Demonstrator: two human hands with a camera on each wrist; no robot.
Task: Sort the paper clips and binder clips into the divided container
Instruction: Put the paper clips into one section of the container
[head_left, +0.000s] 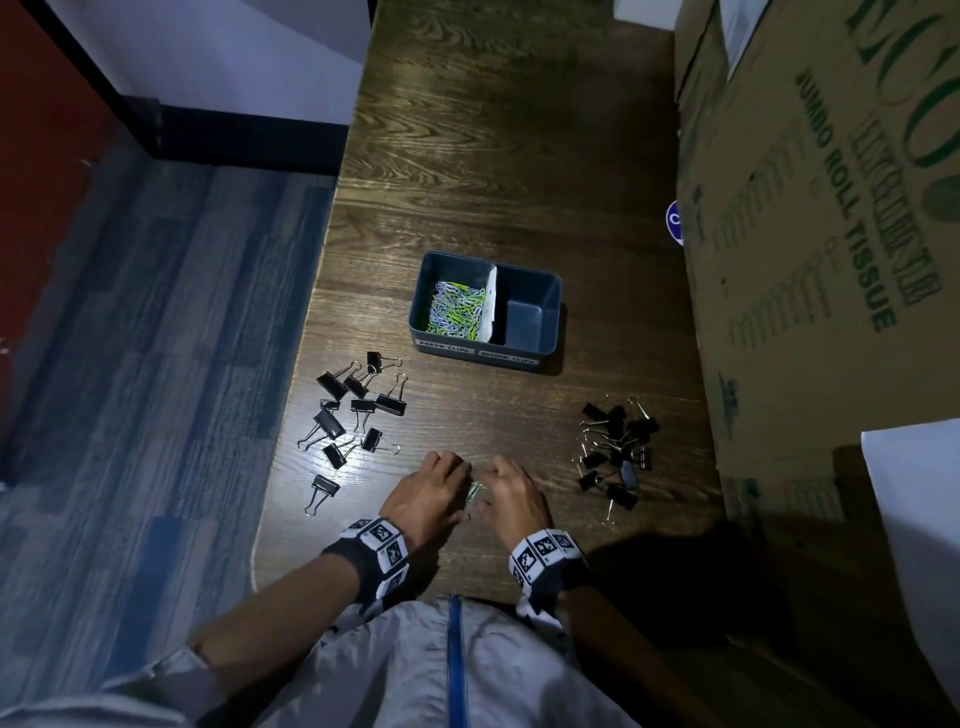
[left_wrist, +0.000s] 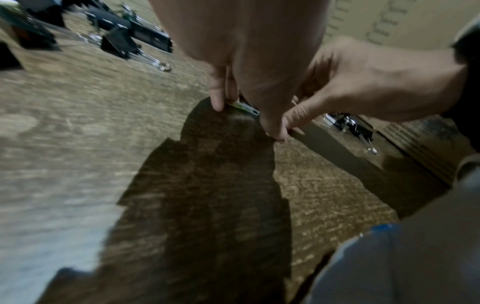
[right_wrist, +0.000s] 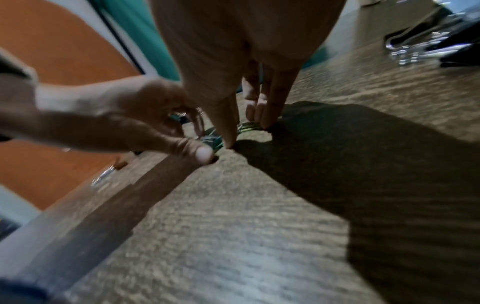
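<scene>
A dark divided container (head_left: 550, 291) stands mid-table; its left compartment holds green and white paper clips (head_left: 456, 310) and its right compartment (head_left: 524, 322) is bare. Black binder clips lie in two loose groups, one to the left (head_left: 358, 410) and one to the right (head_left: 615, 452). Near the front edge my left hand (head_left: 457, 486) and right hand (head_left: 493, 486) meet, fingertips down, around a small bunch of paper clips (head_left: 475, 489). In the left wrist view, finger and thumb pinch the clips (left_wrist: 244, 107). The right wrist view shows green clips (right_wrist: 249, 125) between the right thumb and fingers.
A big cardboard carton (head_left: 831, 234) printed "jumbo roll tissue" lines the table's right side. The dark wooden table (head_left: 493, 156) runs back beyond the container. Its left edge drops to a blue-grey floor (head_left: 156, 338). A lone binder clip (head_left: 322, 491) lies left of my hands.
</scene>
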